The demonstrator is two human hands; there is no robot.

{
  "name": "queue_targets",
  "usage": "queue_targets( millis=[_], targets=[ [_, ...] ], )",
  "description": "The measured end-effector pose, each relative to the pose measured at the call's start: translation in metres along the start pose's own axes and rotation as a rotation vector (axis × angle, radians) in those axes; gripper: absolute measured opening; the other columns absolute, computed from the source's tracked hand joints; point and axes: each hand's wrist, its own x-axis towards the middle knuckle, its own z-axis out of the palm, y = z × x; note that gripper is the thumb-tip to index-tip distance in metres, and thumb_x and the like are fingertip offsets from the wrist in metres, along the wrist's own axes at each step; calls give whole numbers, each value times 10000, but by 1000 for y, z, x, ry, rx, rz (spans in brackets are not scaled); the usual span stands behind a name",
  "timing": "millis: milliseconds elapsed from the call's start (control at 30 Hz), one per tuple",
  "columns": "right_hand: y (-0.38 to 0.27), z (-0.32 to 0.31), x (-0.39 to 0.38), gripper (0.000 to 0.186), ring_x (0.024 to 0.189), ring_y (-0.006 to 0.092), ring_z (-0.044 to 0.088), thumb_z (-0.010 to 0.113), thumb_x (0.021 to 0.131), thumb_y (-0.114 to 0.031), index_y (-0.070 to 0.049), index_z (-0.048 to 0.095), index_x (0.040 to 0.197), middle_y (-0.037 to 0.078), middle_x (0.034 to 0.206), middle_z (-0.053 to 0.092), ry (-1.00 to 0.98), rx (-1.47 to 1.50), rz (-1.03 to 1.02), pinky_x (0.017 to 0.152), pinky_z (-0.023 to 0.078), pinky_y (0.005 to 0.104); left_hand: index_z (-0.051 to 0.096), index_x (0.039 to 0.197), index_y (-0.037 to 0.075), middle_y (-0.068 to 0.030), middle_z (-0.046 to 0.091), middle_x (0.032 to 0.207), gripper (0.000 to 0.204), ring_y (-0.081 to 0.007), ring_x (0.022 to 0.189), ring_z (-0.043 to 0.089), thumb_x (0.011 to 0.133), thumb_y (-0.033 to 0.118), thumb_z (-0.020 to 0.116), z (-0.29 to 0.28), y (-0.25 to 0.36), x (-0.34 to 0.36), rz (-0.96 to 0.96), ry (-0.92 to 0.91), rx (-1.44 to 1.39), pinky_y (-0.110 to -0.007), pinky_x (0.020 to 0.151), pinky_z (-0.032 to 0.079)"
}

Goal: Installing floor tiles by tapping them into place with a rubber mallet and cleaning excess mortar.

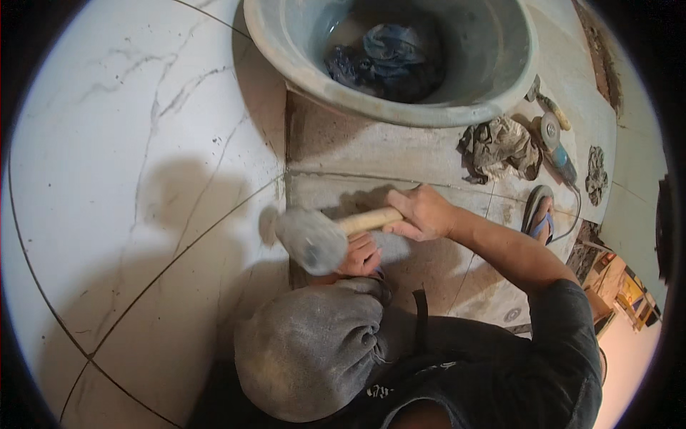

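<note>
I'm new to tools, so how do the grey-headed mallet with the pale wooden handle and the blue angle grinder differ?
The mallet is gripped in the right hand; the grinder lies on the floor. The mallet's head is chunky; the grinder carries a flat disc. Both are handheld tools.

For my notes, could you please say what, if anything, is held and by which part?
The right hand grips the mallet near the end of its wooden handle; whether the left hand holds anything cannot be told.

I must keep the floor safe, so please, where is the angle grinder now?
In the head view, the angle grinder lies at upper right, just right of the crumpled bundle and above the sandalled foot.
</note>
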Motion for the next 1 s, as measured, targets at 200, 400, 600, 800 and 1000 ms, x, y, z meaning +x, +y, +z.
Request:
queue_targets(
  millis=[200, 400, 600, 800, 1000],
  targets=[
    [21, 8, 1, 482, 595, 422, 616, 567, 969, -504, -29, 560, 1049, 166, 622, 584, -64, -149, 255, 589, 503, 493, 611, 732, 31, -93, 624, 781, 145, -260, 777, 625, 787, 121, 711, 10, -9, -3, -13, 87, -46, -364, 704, 485],
    [11, 7, 18, 498, 616, 404, 624, 558, 973, -509, -14, 558, 1031, 167, 643, 586, 134, 74, -238, 576, 501, 484, 612, 727, 57, -90, 634, 780, 136, -257, 773, 622, 794, 130, 706, 25, -42, -43, 481, 60, 370, -383, 717, 493],
    [5, -1, -3, 456, 631, 404, 621, 590, 962, -475, -24, 539, 996, 182, 696, 581, 20, -78, -20, 578, 490, 480, 601, 717, 50, -89, 632, 790, 164, -262, 759, 621, 779, 141, 722, 9, -7, -12, -107, -27, -96, -401, 700, 485],
    [5, 0, 8, 484, 670, 427, 633, 542, 976, -506, -25, 533, 1032, 199, 753, 645, -105, -138, 273, 615, 504, 501, 592, 707, 52, -101, 641, 788, 160, -266, 756, 622, 778, 134, 709, 9, -14, -6, -20, 105, -37, -395, 715, 481],
    [-2, -8, 9, 546, 712, 431, 658, 486, 999, -519, -1, 541, 1160, 234, 802, 672, -51, 50, -79, 642, 514, 518, 568, 668, 63, -69, 559, 713, 181, -233, 737, 589, 789, 119, 691, 10, -12, -14, 63, 67, 53, -378, 688, 459]
  ],
)
